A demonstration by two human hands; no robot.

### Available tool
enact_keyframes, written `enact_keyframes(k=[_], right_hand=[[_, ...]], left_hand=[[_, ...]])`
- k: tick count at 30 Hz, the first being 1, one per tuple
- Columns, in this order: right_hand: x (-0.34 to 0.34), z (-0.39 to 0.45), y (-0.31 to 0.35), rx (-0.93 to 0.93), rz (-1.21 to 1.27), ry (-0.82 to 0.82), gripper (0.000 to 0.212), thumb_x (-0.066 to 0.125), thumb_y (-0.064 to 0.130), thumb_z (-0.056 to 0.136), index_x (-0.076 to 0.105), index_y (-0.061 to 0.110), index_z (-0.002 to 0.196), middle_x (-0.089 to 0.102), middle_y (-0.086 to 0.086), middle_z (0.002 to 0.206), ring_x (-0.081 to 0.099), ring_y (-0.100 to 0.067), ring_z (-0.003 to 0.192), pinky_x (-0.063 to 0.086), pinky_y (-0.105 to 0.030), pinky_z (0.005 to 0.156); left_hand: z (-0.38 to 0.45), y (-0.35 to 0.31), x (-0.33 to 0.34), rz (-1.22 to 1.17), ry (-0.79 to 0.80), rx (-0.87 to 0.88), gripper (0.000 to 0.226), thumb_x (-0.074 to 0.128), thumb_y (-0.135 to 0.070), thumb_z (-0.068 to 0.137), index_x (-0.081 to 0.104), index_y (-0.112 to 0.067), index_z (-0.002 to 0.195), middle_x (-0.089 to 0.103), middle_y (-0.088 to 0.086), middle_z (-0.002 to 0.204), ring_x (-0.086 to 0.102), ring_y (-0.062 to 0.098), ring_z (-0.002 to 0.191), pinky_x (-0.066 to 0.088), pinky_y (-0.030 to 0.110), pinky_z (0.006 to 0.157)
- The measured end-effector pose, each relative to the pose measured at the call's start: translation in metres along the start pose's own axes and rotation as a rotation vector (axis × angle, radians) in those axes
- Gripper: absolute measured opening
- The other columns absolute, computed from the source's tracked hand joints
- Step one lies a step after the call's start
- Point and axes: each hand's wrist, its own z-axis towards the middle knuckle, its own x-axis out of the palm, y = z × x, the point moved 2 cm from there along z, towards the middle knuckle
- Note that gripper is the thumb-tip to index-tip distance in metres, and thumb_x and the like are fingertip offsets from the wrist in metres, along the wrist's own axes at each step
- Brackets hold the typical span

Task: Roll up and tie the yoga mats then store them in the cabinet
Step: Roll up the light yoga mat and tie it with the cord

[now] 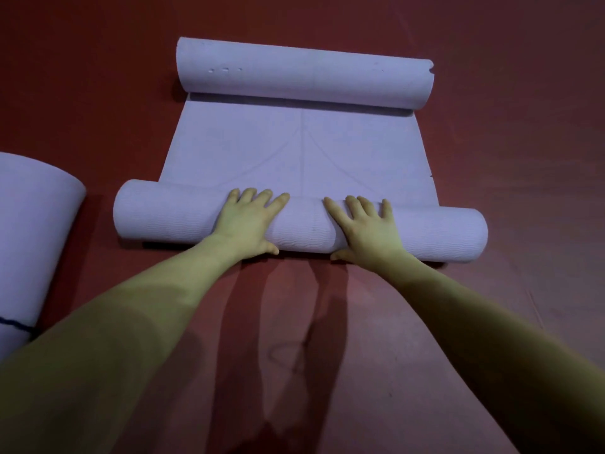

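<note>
1. Head view: pale lilac foam yoga mat [301, 152] on red floor [507, 158], near end rolled, far end curled.
2. Left hand [247, 221] & right hand [368, 227] flat on roll, fingers spread.
3. Prob. light, soft, springy; press mid-roll w/ both palms.

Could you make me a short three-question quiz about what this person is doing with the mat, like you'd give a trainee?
1. True or false: both the left hand and the right hand lie on the near roll of the mat on the red floor.
2. What lies between the near roll and the far roll?
A. bare floor
B. a flat stretch of mat
C. a strap
3. Fill in: at the left edge of the view lies a second mat, crossed near its lower end by a dark ____.

Key: 1 true; 2 B; 3 line, possibly a tie, too small to be sure.
</note>
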Motion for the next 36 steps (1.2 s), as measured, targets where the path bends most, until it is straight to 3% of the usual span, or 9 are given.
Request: enact_keyframes(k=[3,8,12,18,23,27,30,33,36], right_hand=[[0.002,-0.005,0.001,-0.019,0.002,-0.129,0.114,0.090,0.049,0.039,0.043,0.021,0.139,0.057,-0.015,0.115,0.056,-0.034,0.104,0.039,-0.061,0.087],[0.006,-0.045,0.004,-0.101,0.096,-0.238,0.109,0.090,0.049,0.030,0.056,0.016,0.128,0.062,-0.014,0.098,0.061,-0.035,0.083,0.049,-0.046,0.078],[0.009,-0.080,0.017,-0.072,0.138,-0.197,0.107,0.089,0.051,0.029,0.059,0.018,0.126,0.064,-0.011,0.100,0.062,-0.033,0.085,0.049,-0.044,0.077],[0.000,-0.106,0.022,-0.071,0.179,-0.067,0.106,0.089,0.055,0.030,0.060,0.020,0.125,0.065,-0.008,0.094,0.064,-0.033,0.081,0.049,-0.043,0.074],[0.003,-0.130,0.020,-0.118,0.213,-0.046,0.107,0.085,0.061,0.034,0.055,0.022,0.129,0.065,-0.005,0.096,0.063,-0.031,0.081,0.049,-0.041,0.072],[0.009,-0.130,0.019,-0.154,0.168,0.013,0.111,0.078,0.065,0.046,0.037,0.027,0.142,0.059,-0.008,0.115,0.059,-0.034,0.100,0.044,-0.047,0.088],[0.007,-0.122,0.010,-0.118,0.126,0.140,0.106,0.060,0.073,0.067,0.012,0.034,0.152,0.037,-0.010,0.147,0.039,-0.031,0.131,0.020,-0.056,0.110],[0.008,-0.121,0.006,-0.123,0.066,-0.013,0.086,0.037,0.073,0.078,0.018,0.029,0.151,0.038,-0.022,0.146,0.047,-0.039,0.125,0.025,-0.062,0.106],[0.014,-0.129,0.009,-0.045,0.096,-0.210,0.061,0.039,0.056,0.088,0.037,0.024,0.141,0.049,-0.023,0.135,0.052,-0.041,0.115,0.035,-0.061,0.101]], left_hand=[[-0.005,-0.004,0.000,0.011,-0.025,0.014,0.104,0.067,-0.064,0.070,0.012,-0.028,0.151,0.030,0.001,0.149,0.032,0.028,0.131,0.022,0.043,0.109],[-0.041,-0.019,0.006,-0.016,-0.046,0.109,0.105,0.074,-0.064,0.061,0.032,-0.021,0.147,0.048,0.007,0.137,0.048,0.034,0.115,0.036,0.043,0.097],[-0.070,-0.025,0.018,-0.055,-0.153,0.165,0.109,0.085,-0.062,0.037,0.057,-0.012,0.129,0.065,0.014,0.110,0.061,0.038,0.086,0.049,0.045,0.077],[-0.093,-0.042,0.005,-0.069,0.032,0.153,0.106,0.067,-0.070,0.064,0.024,-0.024,0.150,0.045,0.001,0.141,0.048,0.029,0.115,0.037,0.036,0.095],[-0.117,-0.058,0.006,-0.106,0.064,0.160,0.107,0.069,-0.069,0.063,0.025,-0.025,0.149,0.045,0.002,0.142,0.048,0.030,0.118,0.037,0.036,0.097],[-0.122,-0.060,0.012,-0.144,0.067,0.104,0.109,0.069,-0.068,0.064,0.013,-0.032,0.151,0.029,0.003,0.154,0.035,0.030,0.134,0.022,0.038,0.111],[-0.114,-0.048,0.012,-0.112,0.112,0.119,0.105,0.058,-0.074,0.069,0.004,-0.036,0.151,0.017,0.002,0.158,0.025,0.030,0.141,0.017,0.039,0.114],[-0.114,-0.046,0.010,-0.116,-0.065,0.146,0.085,0.047,-0.069,0.074,0.032,-0.026,0.145,0.047,0.010,0.143,0.050,0.040,0.123,0.037,0.055,0.100],[-0.109,-0.045,0.014,-0.103,-0.124,0.124,0.070,0.037,-0.062,0.074,0.043,-0.023,0.132,0.062,0.011,0.126,0.062,0.040,0.106,0.045,0.061,0.086]])
